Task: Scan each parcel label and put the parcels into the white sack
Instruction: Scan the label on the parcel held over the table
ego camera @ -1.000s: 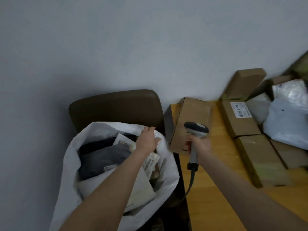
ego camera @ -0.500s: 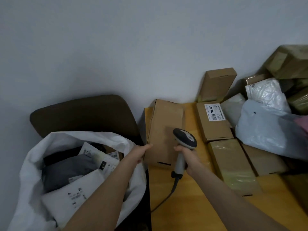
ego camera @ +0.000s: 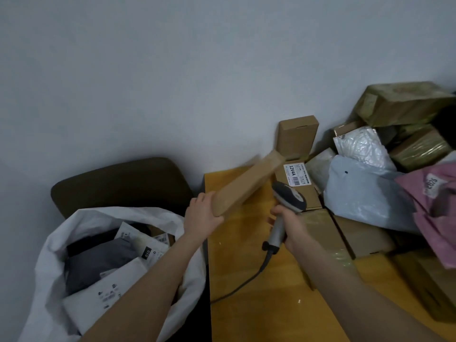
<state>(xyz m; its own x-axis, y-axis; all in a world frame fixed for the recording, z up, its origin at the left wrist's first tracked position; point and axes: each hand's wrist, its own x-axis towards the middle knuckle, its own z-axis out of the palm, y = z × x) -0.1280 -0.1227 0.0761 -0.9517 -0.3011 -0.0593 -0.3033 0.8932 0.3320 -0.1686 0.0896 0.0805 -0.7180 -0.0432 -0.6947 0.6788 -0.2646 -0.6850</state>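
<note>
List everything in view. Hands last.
table: 1, yellow, centre
held box: 1, brown, tilted above table, left side
scanner: 1, grey, corded, above table
sack: 1, white, lower left
sacked parcels: several, grey and white, in sack
labelled box: 1, brown, flat behind scanner
upright box: 1, brown, against wall
other boxes: several, brown, piled right
grey bag: 1, pale, right of labelled box
white bag: 1, crinkled, above grey bag
pink bag: 1, pink, far right
chair: 1, dark brown, behind sack
left hand: grips held box's near end
right hand: grips scanner's handle

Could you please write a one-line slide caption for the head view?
Left hand grips a tilted cardboard box over the wooden table, right hand holds the barcode scanner, white sack beside.
</note>
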